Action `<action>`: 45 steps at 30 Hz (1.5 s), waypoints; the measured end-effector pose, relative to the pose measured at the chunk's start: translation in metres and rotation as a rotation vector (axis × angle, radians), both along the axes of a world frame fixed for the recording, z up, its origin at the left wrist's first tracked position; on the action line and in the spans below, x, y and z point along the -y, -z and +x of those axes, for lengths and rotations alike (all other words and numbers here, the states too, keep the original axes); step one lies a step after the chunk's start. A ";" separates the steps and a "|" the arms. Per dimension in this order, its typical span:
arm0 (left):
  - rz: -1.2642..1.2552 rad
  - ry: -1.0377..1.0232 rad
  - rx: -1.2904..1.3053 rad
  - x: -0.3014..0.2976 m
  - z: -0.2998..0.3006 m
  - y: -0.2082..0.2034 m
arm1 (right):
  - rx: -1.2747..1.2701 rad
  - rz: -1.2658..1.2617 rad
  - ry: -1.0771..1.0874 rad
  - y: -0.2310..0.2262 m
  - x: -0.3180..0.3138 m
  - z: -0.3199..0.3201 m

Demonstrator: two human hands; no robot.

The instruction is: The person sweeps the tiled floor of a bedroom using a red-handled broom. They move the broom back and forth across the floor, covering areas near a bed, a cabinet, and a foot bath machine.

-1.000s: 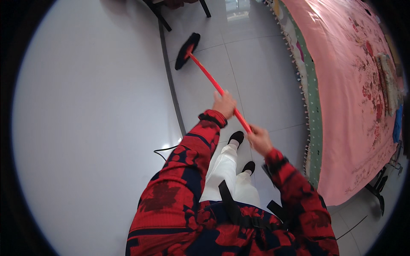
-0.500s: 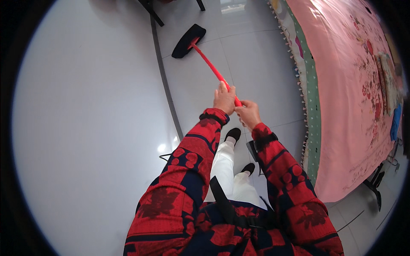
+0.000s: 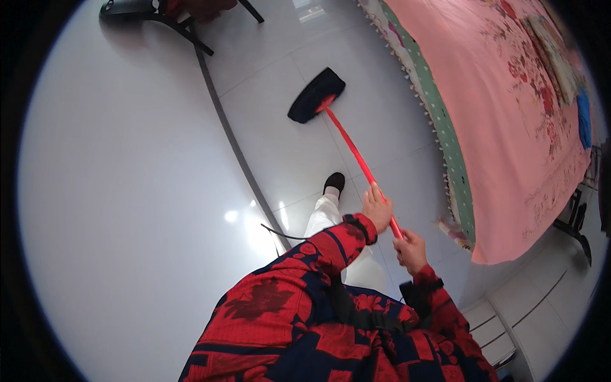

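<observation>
Both my hands grip the red handle of a broom that slants across the middle of the view. Its wide dark head rests on the tiled floor, ahead of my feet. My left hand is closed round the shaft partway up. Nearer my body, my right hand is wrapped around the upper end of the handle. One black shoe shows on the floor below the broom head; my other foot is hidden.
On the right stands a bed with a pink flowered cover and a tasselled, green-bordered edge. Folded cloths lie on it. A large white surface with a dark edge fills the left. Black furniture legs stand at the top.
I have drawn the broom back toward my body, its head moving closer and to the right in view. Both hands came down and right. My view has shifted, and one foot is forward.
</observation>
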State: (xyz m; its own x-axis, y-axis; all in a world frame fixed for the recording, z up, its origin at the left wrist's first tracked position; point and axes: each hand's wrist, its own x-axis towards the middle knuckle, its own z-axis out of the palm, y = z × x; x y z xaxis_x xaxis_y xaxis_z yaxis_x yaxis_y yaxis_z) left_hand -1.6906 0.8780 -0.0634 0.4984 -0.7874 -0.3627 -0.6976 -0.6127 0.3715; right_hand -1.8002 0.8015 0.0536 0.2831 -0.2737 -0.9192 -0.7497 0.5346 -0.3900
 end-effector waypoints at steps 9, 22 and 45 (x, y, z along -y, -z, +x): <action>0.059 0.363 -0.458 0.013 -0.143 -0.056 | -0.078 -0.118 -0.017 -0.122 -0.022 -0.190; -0.240 0.935 -0.660 0.035 -0.206 -0.112 | -0.209 -0.290 -0.037 -0.260 -0.040 -0.220; -0.051 -0.008 0.198 0.055 0.259 -0.019 | 0.466 -0.090 0.052 0.028 0.058 0.236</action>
